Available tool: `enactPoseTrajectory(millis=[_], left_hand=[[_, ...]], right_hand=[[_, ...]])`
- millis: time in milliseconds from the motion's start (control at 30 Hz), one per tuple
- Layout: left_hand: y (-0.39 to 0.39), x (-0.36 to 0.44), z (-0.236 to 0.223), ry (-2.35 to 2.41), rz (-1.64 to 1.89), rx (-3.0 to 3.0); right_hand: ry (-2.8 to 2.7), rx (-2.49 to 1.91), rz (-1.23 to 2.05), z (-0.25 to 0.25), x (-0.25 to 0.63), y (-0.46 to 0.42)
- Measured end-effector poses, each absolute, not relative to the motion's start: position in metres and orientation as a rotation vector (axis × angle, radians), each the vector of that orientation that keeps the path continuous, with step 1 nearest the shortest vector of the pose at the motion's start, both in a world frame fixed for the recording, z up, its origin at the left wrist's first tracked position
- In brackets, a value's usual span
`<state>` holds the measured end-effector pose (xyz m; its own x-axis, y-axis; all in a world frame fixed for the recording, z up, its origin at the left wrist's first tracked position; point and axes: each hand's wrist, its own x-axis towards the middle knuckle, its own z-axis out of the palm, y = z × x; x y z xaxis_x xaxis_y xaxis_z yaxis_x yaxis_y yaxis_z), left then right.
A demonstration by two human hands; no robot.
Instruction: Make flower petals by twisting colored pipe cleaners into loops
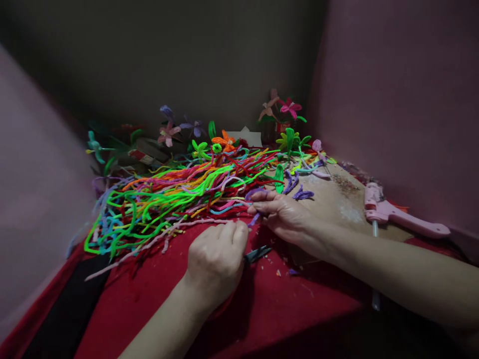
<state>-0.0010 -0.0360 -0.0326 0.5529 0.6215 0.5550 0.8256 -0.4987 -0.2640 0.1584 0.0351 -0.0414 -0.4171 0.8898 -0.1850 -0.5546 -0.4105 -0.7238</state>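
Note:
My right hand [288,214] pinches a purple pipe cleaner [255,219] between thumb and fingers. Just left of it and lower, my left hand [219,254] is closed in a fist. Its fingertips sit close to the purple stem's lower end, and what they grip is hidden. The dark jaws of a cutting tool [257,254] stick out beside my left hand; I cannot tell whether it is held or lies on the cloth. A large heap of colourful pipe cleaners [179,192] spreads behind both hands. Purple looped petals [302,193] lie beyond my right hand.
A pink glue gun [407,219] with a glue stick rests at right by a stained brown board [333,199]. Finished pipe-cleaner flowers [226,142] stand along the back wall. Red cloth [299,309] covers the table, with small scraps on it. A black strip [71,304] lies left.

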Motion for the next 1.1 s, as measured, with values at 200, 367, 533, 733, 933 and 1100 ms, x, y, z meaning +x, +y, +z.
enactPoseTrajectory(millis=[200, 367, 533, 733, 933, 1100], left_hand=[[-0.028, -0.004, -0.045, -1.202, -0.425, -2.514], [-0.028, -0.002, -0.046, -1.175, -0.404, -2.534], [-0.031, -0.002, -0.043, -1.17, -0.496, -2.631], [-0.026, -0.013, -0.02, -1.822, -1.529, -2.514], [-0.022, -0.01, -0.008, -2.153, -2.764, -2.072], [-0.024, -0.001, -0.001, -1.835, -3.474, -2.0]], right_hand=[[-0.566, -0.674, 1.864, -0.036, 0.163, 0.051], [-0.506, -0.776, 1.836, -0.021, 0.172, 0.054], [-0.505, -0.836, 1.836, -0.009, 0.18, 0.055], [-0.565, -0.737, 1.964, -0.024, 0.176, 0.057], [-0.459, -0.685, 2.116, -0.031, 0.168, 0.051], [-0.387, -0.551, 2.213, -0.032, 0.167, 0.046]])
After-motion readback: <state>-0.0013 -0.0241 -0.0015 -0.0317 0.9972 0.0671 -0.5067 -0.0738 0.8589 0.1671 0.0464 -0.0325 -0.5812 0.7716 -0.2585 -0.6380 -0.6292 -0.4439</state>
